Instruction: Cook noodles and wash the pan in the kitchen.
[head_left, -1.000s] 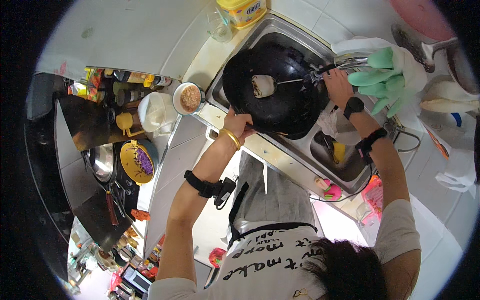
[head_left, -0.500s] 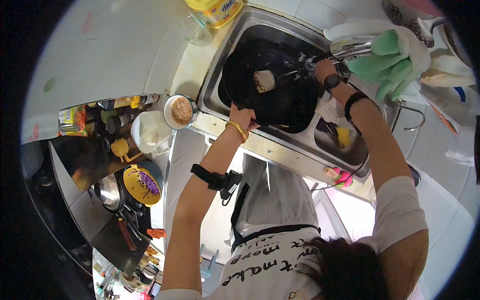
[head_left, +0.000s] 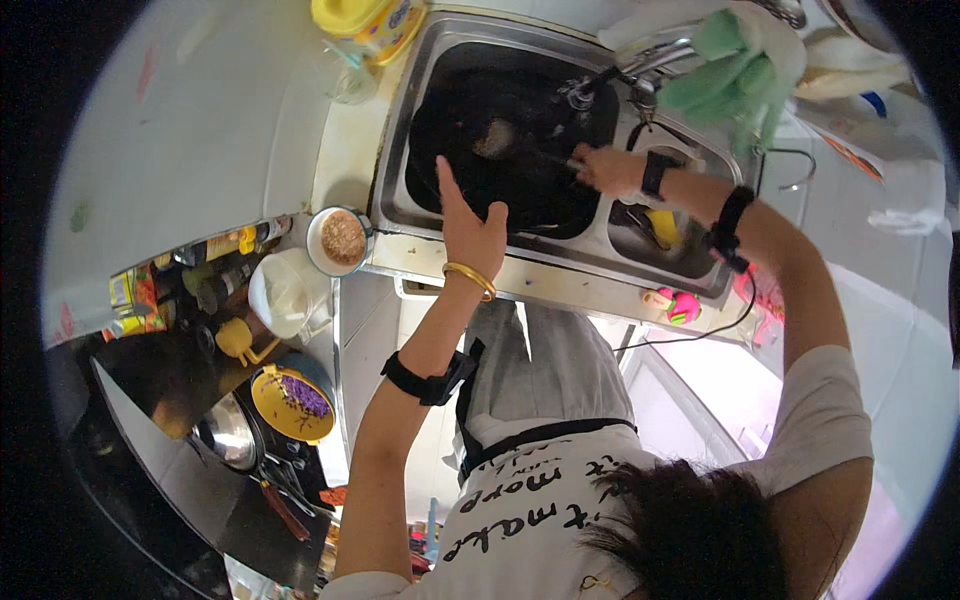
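Note:
A black wok (head_left: 540, 200) lies in the left basin of the steel sink (head_left: 395, 150) under the tap (head_left: 660, 55). My left hand (head_left: 468, 225) is open at the wok's near left side, fingers stretched up over it and thumb apart. My right hand (head_left: 610, 168) is closed on the thin handle of a spatula, whose blurred pale head (head_left: 495, 137) rests inside the wok. A yellow sponge (head_left: 661, 227) sits in the smaller right basin.
A bowl of brown food (head_left: 343, 240), glass jar (head_left: 350, 85) and yellow tub (head_left: 365, 22) border the sink's left. Green gloves (head_left: 720, 85) hang by the tap. Lower left, a yellow colander (head_left: 275, 400) of purple shreds stands near a lidded pan (head_left: 228, 435).
My left hand has released the wok's rim and stretched its fingers upward. My right hand has moved from beside the tap down and left onto the spatula handle. The view has shifted.

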